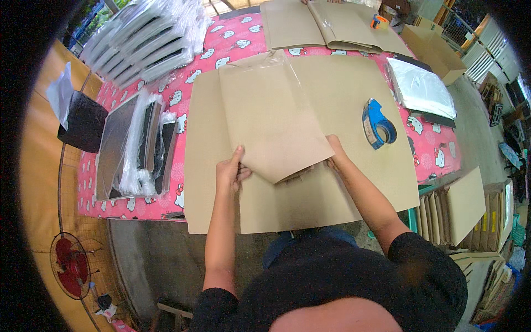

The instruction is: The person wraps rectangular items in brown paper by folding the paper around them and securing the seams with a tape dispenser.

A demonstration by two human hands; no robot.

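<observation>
A brown paper parcel (271,116) lies in front of me on a large flat sheet of brown paper (354,83). Clear tape shines along its far end and right side. Its near end is folded to a blunt point, with a dark gap under the fold. My left hand (233,170) grips the near left corner, thumb on top and fingers curled below. At the near right corner, my right hand (333,151) holds the edge, its fingers partly hidden beneath the paper. A blue tape dispenser (378,124) rests on the sheet to the right.
Plastic-wrapped flat items are stacked on the pink patterned tablecloth (182,99), at the far left (146,44) and near left (146,146). Silvery packets (423,88) lie right. Across the table, another person's hand touches folded brown paper (348,27). Cardboard sheets (464,207) stand right.
</observation>
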